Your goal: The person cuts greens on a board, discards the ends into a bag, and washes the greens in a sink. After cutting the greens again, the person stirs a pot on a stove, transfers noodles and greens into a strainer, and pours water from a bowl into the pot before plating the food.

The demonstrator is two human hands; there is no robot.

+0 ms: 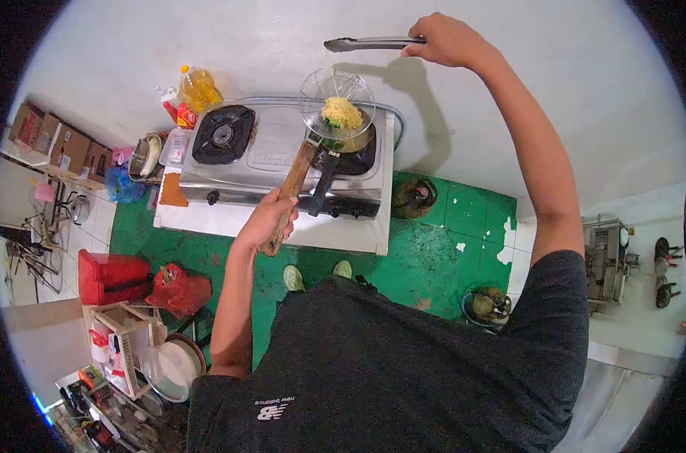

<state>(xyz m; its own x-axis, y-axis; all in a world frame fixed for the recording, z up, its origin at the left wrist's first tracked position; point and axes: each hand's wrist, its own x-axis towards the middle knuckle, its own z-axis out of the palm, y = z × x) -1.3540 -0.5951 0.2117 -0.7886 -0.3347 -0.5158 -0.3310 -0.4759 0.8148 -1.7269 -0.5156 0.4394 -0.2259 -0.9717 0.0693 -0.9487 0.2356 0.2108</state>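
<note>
My left hand [268,219] is closed around the wooden handle [298,172] of a wire strainer [313,89]. A clump of yellow noodles [343,112] with some green leaves [331,142] lies in its basket. Beneath the strainer, a pot with a black handle [325,183] sits on the right burner of the gas stove [271,189], partly hidden by the basket. High at the right, beside the wall, my right hand [446,41] grips metal tongs [373,44]. The dark tips of the tongs point left, above and apart from the strainer.
Left of the stove's bare burner [223,134] stand an oil bottle [199,88], a red bottle [185,115] and a metal bowl [141,157]. A gas cylinder [415,198] is on the green floor right of the stove table. Red bags [178,291] and a rack [124,332] are at lower left.
</note>
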